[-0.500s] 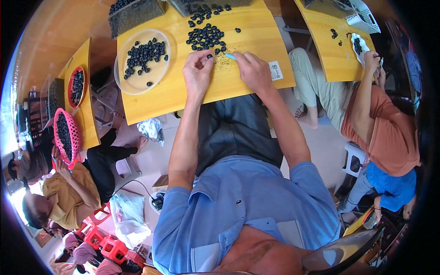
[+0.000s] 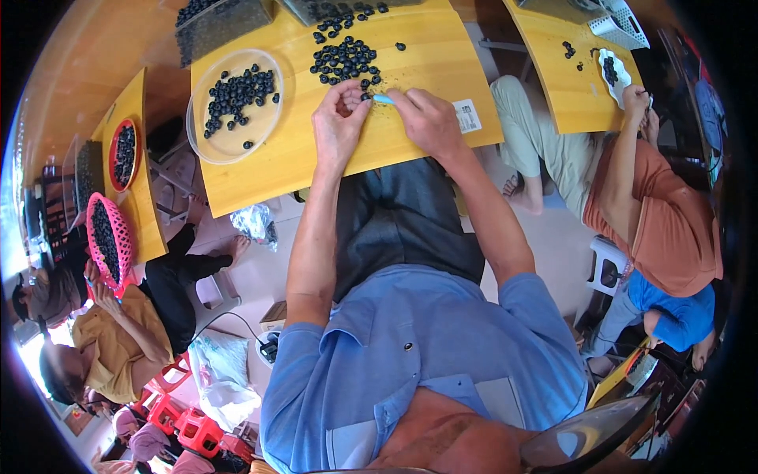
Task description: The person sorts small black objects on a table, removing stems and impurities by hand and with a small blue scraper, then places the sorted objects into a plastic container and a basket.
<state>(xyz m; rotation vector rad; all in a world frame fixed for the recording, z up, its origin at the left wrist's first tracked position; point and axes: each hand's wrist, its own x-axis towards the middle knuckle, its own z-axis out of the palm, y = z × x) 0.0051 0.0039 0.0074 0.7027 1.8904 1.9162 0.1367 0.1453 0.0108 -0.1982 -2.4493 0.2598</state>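
Between the fingertips of my left hand (image 2: 337, 126) is a small dark round piece (image 2: 365, 96), like a berry or bead. My right hand (image 2: 430, 120) grips a light-blue-handled tool (image 2: 384, 99), its tip up against that piece. Just beyond my hands a pile of the same dark pieces (image 2: 344, 60) lies on the yellow table (image 2: 268, 183), with fine dark crumbs around my fingers. To the left, a clear round tray (image 2: 225, 148) holds many more dark pieces.
Clear bins (image 2: 225, 31) of dark pieces stand at the table's far edge. A white label (image 2: 467, 115) lies right of my right hand. Other people work at side tables, one by a pink basket (image 2: 118, 237), another by a white dish (image 2: 622, 77).
The blue tool has moved left to meet the dark piece in my left hand. The whole view has shifted slightly.
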